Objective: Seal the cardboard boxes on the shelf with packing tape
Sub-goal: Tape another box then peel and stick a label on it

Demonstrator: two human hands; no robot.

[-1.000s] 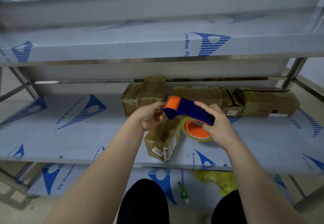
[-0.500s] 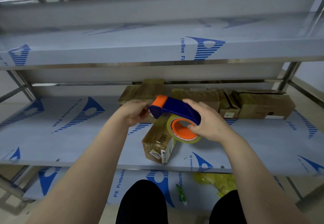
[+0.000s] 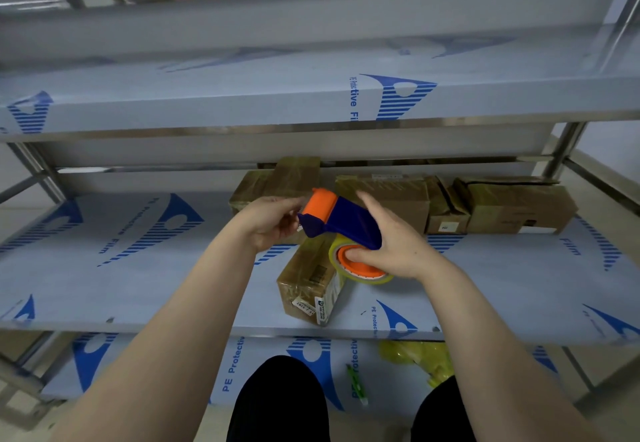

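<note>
The right grip (image 3: 391,244) was clenched round the blue tape dispenser (image 3: 349,221), fingers over its top and thumb pressed on the orange hub of the tape roll (image 3: 363,273). The left grip (image 3: 273,220) had its fingers curled at the dispenser's orange front end, pinching there; the tape end itself was too faint to tell. Both were held above the middle shelf (image 3: 138,268), over a small cardboard box (image 3: 308,285) near the front edge, and hid its far end. A row of taped boxes (image 3: 516,202) stood along the back, their tops partly cut off by the upper shelf (image 3: 207,102). On the lower shelf (image 3: 263,365) lay a yellow bag (image 3: 415,358) and a green item (image 3: 356,386).
</note>
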